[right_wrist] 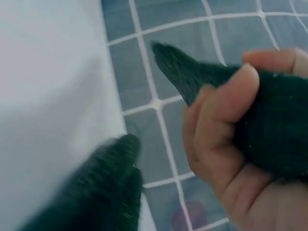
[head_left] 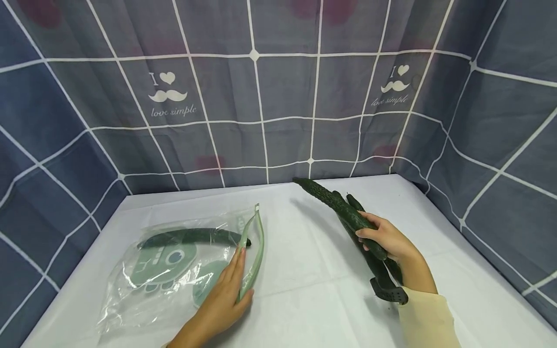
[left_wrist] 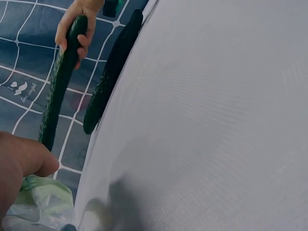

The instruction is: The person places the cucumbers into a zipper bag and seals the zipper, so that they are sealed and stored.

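Towards eight o'clock, a clear plastic bag (head_left: 139, 304) contains one long dark-green cucumber (head_left: 191, 236); the left hand (head_left: 223, 297) lies nearly straight-fingered at the bag's pale-green zip edge (head_left: 262, 241). Towards four, the right hand (head_left: 393, 241), fingers curled, grips a knobbly dark-green cucumber (head_left: 332, 200).

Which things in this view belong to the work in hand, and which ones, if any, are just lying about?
Seem to belong to the work:
held cucumber, gripped by the right hand
lower cucumbers, beneath it
clear bag, touched by the left hand
bagged cucumber

Seem only surroundings:
white table cover
gridded cloth
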{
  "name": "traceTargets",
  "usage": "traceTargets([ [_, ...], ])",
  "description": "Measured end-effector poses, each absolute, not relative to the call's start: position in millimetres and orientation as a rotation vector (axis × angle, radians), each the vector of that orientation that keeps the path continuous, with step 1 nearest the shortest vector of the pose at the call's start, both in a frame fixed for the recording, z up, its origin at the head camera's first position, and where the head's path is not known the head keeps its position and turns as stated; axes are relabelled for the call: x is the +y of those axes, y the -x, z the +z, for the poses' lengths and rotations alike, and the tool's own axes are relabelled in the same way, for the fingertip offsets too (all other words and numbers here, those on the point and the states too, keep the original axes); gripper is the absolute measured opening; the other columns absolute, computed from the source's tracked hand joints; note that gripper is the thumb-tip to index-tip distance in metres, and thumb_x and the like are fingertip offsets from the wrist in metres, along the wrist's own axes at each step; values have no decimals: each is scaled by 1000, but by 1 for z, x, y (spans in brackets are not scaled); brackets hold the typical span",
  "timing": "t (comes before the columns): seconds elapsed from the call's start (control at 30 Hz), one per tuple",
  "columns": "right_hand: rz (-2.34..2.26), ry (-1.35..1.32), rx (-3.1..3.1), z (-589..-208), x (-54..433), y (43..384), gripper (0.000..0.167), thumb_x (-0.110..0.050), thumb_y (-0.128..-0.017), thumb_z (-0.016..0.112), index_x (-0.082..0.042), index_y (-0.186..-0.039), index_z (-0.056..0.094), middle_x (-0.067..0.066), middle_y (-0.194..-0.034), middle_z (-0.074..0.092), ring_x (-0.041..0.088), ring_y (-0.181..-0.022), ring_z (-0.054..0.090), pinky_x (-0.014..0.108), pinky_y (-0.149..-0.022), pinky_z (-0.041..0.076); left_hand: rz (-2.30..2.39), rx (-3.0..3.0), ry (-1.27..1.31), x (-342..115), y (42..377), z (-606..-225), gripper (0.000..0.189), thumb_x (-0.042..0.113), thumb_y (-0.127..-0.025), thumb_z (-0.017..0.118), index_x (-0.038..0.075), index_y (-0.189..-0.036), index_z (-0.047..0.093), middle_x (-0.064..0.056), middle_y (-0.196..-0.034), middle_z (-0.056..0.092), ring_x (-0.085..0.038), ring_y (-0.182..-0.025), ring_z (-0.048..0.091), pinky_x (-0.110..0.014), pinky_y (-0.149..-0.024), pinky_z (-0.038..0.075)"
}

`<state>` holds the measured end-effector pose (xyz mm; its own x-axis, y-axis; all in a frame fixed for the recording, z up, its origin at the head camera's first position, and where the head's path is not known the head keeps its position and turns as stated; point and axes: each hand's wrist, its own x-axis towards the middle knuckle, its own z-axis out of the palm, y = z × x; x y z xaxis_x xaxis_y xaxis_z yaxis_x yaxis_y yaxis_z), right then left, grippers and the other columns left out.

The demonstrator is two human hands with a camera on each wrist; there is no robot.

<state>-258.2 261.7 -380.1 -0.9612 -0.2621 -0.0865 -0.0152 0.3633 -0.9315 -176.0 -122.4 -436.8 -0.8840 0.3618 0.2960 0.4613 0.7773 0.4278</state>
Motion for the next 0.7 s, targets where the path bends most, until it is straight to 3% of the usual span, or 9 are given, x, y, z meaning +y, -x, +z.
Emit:
traceTargets([
  [0.07, -1619, 319, 2420, -375, 268, 254, 70, -12, -87, 56, 1, -144, 18, 13, -93, 55, 16, -59, 54, 34, -60, 51, -742, -2765, 649, -122, 176, -437, 85, 20, -85, 61, 6, -147, 5, -16, -153, 8, -38, -129, 34, -50, -99, 38],
  [0.37, -1539, 646, 2320, -369, 289, 245, 61, 0, -83, 56, -3, -140, 33, 10, -87, 53, 7, -55, 51, 29, -48, 47, -700, -2722, 632, -123, 176, -437, 85, 19, -84, 62, 6, -147, 7, -13, -153, 10, -35, -130, 34, -47, -101, 37],
  [0.7, -1458, 830, 2137, -375, 270, 249, 58, 1, -83, 56, -3, -137, 38, 3, -91, 58, 4, -55, 50, 25, -47, 47, -664, -2696, 618, -120, 177, -435, 87, 21, -83, 64, 8, -147, 7, -11, -154, 10, -33, -129, 35, -46, -100, 38],
])
